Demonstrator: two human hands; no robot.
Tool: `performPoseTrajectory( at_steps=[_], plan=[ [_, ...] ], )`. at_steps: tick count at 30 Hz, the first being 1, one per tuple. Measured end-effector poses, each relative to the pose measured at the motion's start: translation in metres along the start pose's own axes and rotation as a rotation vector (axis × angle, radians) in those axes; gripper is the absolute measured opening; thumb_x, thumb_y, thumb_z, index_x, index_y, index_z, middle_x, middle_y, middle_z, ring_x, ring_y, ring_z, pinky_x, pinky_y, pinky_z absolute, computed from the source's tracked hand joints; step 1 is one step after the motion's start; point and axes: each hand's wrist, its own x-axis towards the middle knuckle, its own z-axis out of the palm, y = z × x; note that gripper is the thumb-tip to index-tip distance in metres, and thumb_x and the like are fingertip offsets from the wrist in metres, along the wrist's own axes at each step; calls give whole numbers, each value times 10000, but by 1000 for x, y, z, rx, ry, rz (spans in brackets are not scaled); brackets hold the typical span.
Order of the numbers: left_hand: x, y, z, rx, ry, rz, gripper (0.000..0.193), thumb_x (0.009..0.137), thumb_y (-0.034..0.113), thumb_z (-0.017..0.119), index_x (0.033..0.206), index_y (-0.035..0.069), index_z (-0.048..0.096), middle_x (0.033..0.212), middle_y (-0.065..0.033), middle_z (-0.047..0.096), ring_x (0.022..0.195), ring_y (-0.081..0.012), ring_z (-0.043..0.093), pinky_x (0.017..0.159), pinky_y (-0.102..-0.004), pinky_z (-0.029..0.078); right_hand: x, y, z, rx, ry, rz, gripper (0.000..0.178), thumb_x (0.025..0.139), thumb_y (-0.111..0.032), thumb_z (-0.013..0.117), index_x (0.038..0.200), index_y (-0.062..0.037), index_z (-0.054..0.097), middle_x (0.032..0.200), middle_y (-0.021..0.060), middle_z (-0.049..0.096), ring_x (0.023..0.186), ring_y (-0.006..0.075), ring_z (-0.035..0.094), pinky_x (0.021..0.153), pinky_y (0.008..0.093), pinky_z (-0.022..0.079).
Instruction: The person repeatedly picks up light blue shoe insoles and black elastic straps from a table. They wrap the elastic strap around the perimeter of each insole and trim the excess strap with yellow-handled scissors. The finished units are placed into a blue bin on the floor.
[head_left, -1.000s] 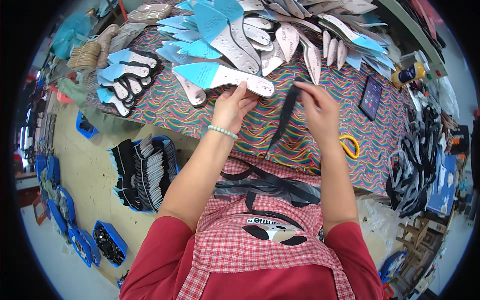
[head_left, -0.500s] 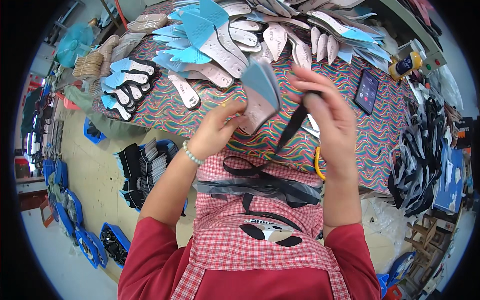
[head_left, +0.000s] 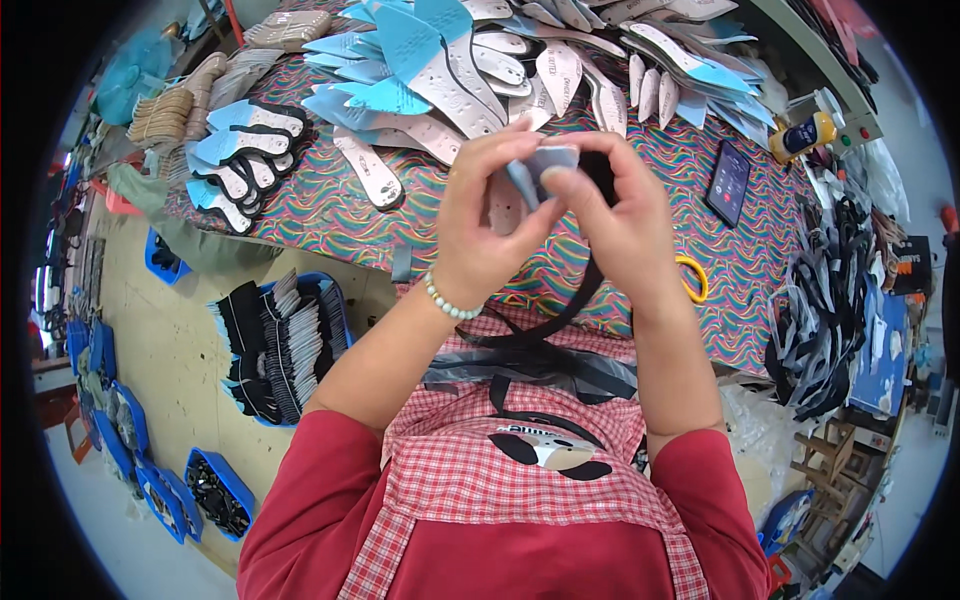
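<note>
My left hand (head_left: 487, 222) and my right hand (head_left: 612, 220) are raised close together above the table's near edge. Between their fingers they hold a grey-blue shoe insole (head_left: 540, 168), seen end-on. A black strap (head_left: 560, 310) hangs from under my right hand in a loop down toward my lap. A pearl bracelet (head_left: 447, 302) circles my left wrist. Behind the hands lies a heap of pale and blue insoles (head_left: 470, 70) on the table with the colourful wavy cloth (head_left: 330, 225).
A black phone (head_left: 728, 182), a yellow-handled tool (head_left: 692, 278) and a yellow bottle (head_left: 806, 136) lie at right. Black straps (head_left: 825, 310) pile at the table's right end. Blue crates of black parts (head_left: 275, 345) stand on the floor at left.
Both hands have risen toward the camera with the insole and strap. The insole, held flat and tilted half a second ago, is now pinched between both hands.
</note>
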Motion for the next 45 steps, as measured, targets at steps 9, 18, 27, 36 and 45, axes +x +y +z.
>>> performPoseTrajectory(
  at_steps=[9,18,27,36,45],
  plan=[
    [-3,53,-99,566,-415,156,282,598,-2,707,857,95,649,852,-52,580,860,-265,556,736,-367,476,-3,-17,31,-312,-158,-452,129,753,-118,709,836,-55,633,737,85,582,629,243,586,536,332,467],
    [-4,61,-92,545,-429,139,300,599,-1,681,864,138,704,821,-28,565,995,-264,571,896,-436,461,50,18,20,-353,102,-310,152,854,-166,631,901,-22,618,753,73,612,635,160,587,555,268,446],
    [-66,19,-103,367,-255,-43,383,635,33,777,1000,116,697,1112,-119,586,975,-280,594,834,-352,489,68,86,-36,-101,372,76,233,930,-200,517,1075,-25,569,801,50,648,678,135,590,594,292,465],
    [13,-4,-119,-831,251,-662,185,929,222,552,979,49,595,898,-63,637,811,-151,622,756,-310,520,27,118,27,-427,-126,136,217,903,-172,536,1038,-29,626,856,166,662,812,302,640,717,369,487],
    [-13,59,-61,-582,-33,-1079,320,897,119,584,1190,-5,544,987,-82,655,782,-152,653,693,-288,549,-43,31,29,1062,-279,702,112,891,-128,638,961,-46,607,857,-9,639,724,53,595,646,199,489]
  ],
)
